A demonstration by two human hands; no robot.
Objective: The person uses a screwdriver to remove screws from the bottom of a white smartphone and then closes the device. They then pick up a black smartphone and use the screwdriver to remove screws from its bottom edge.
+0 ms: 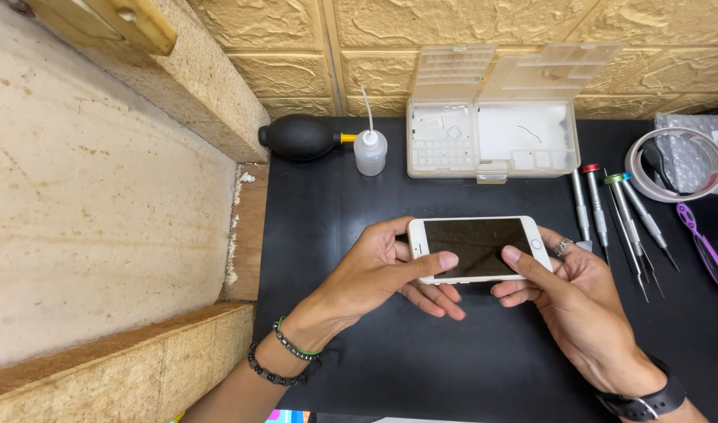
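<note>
A white smartphone (pixel 476 247) with a dark screen is held flat above the black mat (pixel 453 360), screen up. My left hand (pixel 378 270) grips its left end, thumb pressed on the lower edge of the screen. My right hand (pixel 570 301) holds the right end, thumb resting on the glass near the round button. Both wrists carry bands: beaded bracelets on the left, a dark watch on the right.
Behind the phone stand an open clear parts box (pixel 492 137), a small squeeze bottle (pixel 370 149) and a black air blower (pixel 300 137). Several precision screwdrivers (pixel 617 215) lie at the right, with a tape roll (pixel 676 164) and purple tweezers (pixel 707 251). A wooden frame borders the left.
</note>
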